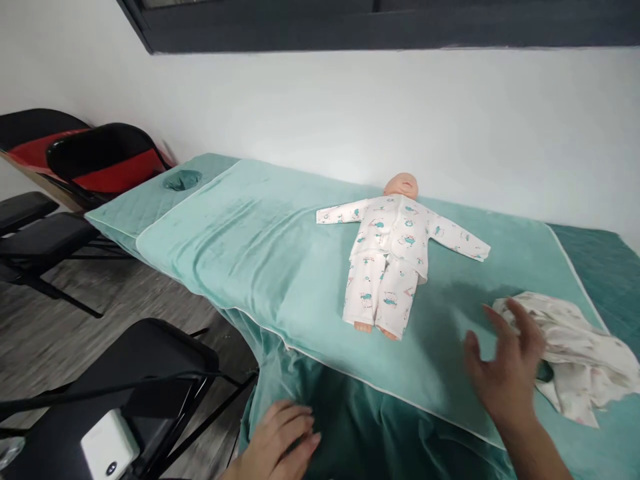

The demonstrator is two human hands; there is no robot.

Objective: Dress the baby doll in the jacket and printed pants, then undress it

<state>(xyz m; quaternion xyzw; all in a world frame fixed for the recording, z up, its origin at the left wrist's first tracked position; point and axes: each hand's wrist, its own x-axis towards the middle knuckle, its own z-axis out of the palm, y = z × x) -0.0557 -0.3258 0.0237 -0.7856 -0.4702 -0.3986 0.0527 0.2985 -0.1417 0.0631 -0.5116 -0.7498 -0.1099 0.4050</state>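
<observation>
A baby doll (401, 185) lies on its back on the green-covered bed, head toward the wall. It wears a white printed pajama top (393, 227) and matching pants (367, 287), with sleeves spread and the feet showing at the cuffs. My right hand (507, 363) hovers at the right with fingers apart and nothing in them, next to a crumpled pale floral cloth (585, 343). My left hand (283, 440) hangs low in front of the bed's near edge, fingers loosely curved and apart, holding nothing I can see.
The massage bed (240, 233) runs along a white wall, with a face hole (183, 180) at its left end. Black folding chairs (107, 160) stand at the left. A nearer chair (155, 353) carries a white device (110, 445). A dark window frame (320, 30) is above.
</observation>
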